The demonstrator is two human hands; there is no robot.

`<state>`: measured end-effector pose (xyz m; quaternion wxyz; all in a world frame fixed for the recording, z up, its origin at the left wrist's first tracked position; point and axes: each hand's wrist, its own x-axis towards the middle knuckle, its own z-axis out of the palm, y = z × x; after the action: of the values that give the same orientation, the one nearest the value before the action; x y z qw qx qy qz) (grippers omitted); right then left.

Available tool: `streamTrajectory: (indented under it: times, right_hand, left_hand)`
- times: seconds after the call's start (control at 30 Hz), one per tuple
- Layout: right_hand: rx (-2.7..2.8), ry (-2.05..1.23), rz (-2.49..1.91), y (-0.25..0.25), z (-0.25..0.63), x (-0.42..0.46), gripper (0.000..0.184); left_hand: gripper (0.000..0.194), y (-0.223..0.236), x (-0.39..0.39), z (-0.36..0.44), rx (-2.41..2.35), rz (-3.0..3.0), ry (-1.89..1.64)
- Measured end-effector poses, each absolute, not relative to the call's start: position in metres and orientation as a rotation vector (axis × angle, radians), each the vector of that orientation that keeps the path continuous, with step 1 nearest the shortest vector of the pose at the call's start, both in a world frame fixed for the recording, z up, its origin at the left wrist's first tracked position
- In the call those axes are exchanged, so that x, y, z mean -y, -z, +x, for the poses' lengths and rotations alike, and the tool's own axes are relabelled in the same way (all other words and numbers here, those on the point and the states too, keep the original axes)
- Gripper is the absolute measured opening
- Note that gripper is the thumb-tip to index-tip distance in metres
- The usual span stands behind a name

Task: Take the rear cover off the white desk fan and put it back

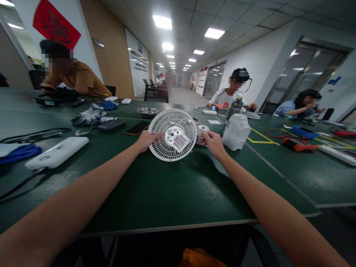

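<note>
My left hand (145,141) grips the left rim of a round white fan grille (172,135), which is held upright above the green table. At the grille's centre is a round hub with a slotted plate beside it. To the right of the grille, my right hand (214,144) pinches a small round white part (202,129) between thumb and fingers. The grille partly covers that part, so I cannot tell whether the two touch. A white plastic housing (237,132) stands on the table just right of my right hand.
Behind the grille sits a metal bowl (148,111), with a phone (137,128) nearer on the left. Farther left lie work gloves (89,118), a dark box (111,125) and a white power bank (57,152). An orange multimeter (299,144) lies right. Several people sit around the tables.
</note>
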<state>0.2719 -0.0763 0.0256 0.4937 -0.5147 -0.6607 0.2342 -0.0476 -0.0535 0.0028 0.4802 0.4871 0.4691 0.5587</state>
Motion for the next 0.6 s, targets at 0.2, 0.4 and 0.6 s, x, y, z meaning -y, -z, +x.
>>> streamTrajectory:
  times: [0.2, 0.4, 0.6]
  right_hand:
    - [1.245, -1.512, -1.099, -0.011, 0.224, 0.098, 0.029]
    - [1.119, -1.874, -0.896, -0.019, 0.205, 0.116, 0.042]
    - [1.153, -1.670, -0.826, -0.020, 0.202, 0.118, 0.031]
  left_hand:
    - [0.021, -0.003, 0.055, -0.046, -1.135, 1.200, -1.379]
    - [0.024, -0.003, 0.059, -0.043, -1.180, 1.291, -1.470]
    - [0.040, -0.011, 0.066, -0.036, -1.127, 1.363, -1.604]
